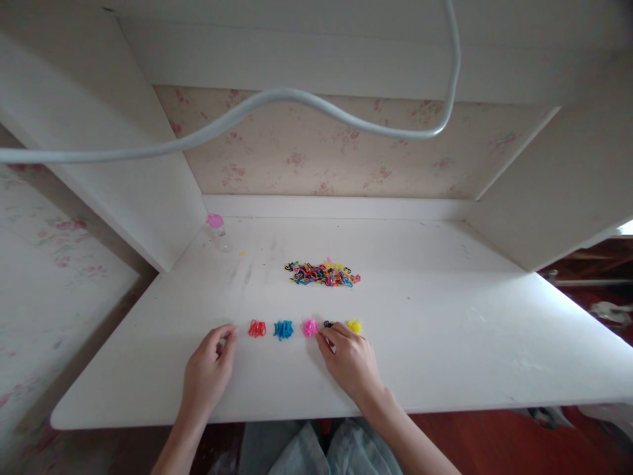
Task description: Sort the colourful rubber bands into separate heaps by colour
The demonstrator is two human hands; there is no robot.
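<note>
Five small piles of loom rubber bands lie in a row on the white desk: red bands (256, 328), blue bands (283, 329), pink bands (310, 327), black bands (328, 324) and yellow bands (354, 326). My left hand (210, 363) rests left of the red pile, thumb and forefinger pinched together; anything between them is too small to make out. My right hand (350, 359) covers most of the black pile, its bent fingertips close together beside the pink pile's right edge. What those fingertips grip is hidden. Farther back lies a heap of mixed-colour bands (324, 273).
At the back left stands a clear bottle with a pink cap (215, 222), a tiny yellow band (242, 254) near it. A white cable (297, 97) crosses in front of the shelf. White side panels (558, 178) flank the desk (445, 330).
</note>
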